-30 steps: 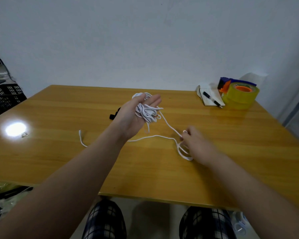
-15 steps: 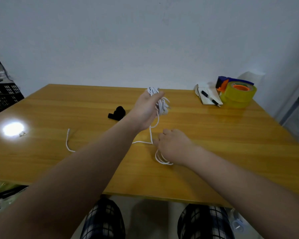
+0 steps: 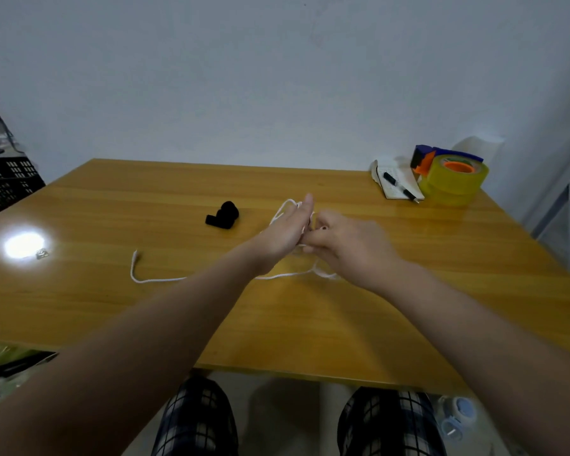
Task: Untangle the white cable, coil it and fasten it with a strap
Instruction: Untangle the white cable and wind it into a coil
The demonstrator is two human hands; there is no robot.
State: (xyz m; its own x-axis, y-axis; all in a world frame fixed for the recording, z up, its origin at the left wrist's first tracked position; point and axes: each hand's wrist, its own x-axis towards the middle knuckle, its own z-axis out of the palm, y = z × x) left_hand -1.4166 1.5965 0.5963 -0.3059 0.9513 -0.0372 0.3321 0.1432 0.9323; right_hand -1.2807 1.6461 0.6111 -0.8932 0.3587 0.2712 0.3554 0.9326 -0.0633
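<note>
Since the earlier frame, the right hand (image 3: 346,245) has lifted off the tabletop (image 3: 408,291) to meet the left hand (image 3: 285,232) at centre frame. The right fingers curl on the cable (image 3: 152,281). The left fingers are extended and I cannot tell their grip. The cable tail trails left, and the strap (image 3: 222,214) lies left of the hands.

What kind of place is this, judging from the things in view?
Probably a plain workroom or storeroom: a wooden table against a blank wall, a tape dispenser beside a notebook, and black plastic crates at left.
</note>
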